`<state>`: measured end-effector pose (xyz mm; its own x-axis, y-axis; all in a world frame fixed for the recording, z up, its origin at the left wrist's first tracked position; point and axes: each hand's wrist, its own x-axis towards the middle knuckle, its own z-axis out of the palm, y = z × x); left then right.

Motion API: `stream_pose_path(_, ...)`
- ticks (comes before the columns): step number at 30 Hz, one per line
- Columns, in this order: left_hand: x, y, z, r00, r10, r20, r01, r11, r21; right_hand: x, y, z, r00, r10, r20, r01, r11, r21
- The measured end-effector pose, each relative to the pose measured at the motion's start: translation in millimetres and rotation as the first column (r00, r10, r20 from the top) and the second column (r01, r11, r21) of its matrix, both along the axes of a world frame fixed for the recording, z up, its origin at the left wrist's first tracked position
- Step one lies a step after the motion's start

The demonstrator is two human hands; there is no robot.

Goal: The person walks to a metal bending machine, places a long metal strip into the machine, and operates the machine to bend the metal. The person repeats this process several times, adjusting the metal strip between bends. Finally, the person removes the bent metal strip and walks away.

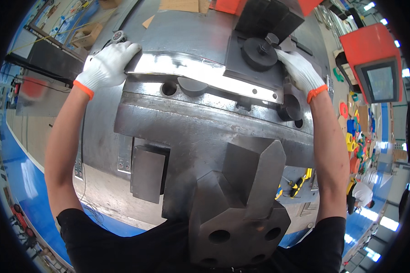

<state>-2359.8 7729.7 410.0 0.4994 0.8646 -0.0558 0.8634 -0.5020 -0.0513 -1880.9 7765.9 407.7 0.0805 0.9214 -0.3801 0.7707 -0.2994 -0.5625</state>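
A long, shiny metal strip (pixel 187 67) lies across the machine's bending bed, with small holes near its right end. My left hand (pixel 107 65), in a white knit glove with an orange cuff, closes around the strip's left end. My right hand (pixel 300 70), gloved the same way, reaches its outstretched fingers against the right side of a dark steel block (pixel 241 61). On that block sits a round black disc (pixel 258 54) with a bolt through it. The fingertips of the right hand are partly hidden there. Below the strip are a half-round steel piece (pixel 192 86) and a dark round peg (pixel 290 108).
A large notched steel die (pixel 241 214) rises close to my chest. Left of it stands a flat steel block (pixel 149 173). Yellow-handled screwdrivers (pixel 297 186) lie near my right forearm. A red control box with a screen (pixel 373 63) hangs at the right; a person (pixel 362 195) is farther off.
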Motion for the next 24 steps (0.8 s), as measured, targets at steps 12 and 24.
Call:
stream_pose_path(12, 50, -6, -7, 0.999, -0.020, 0.042, 0.022, 0.999, -0.040, -1, -2, 19, 0.994, 0.092, 0.065, -0.091, 0.996, -0.023)
stream_pose_path(24, 51, -9, -5, 0.996, -0.011, 0.085, 0.015, 0.999, -0.049, 56, -95, 11, 0.904, 0.428, 0.009, -0.426, 0.895, 0.131)
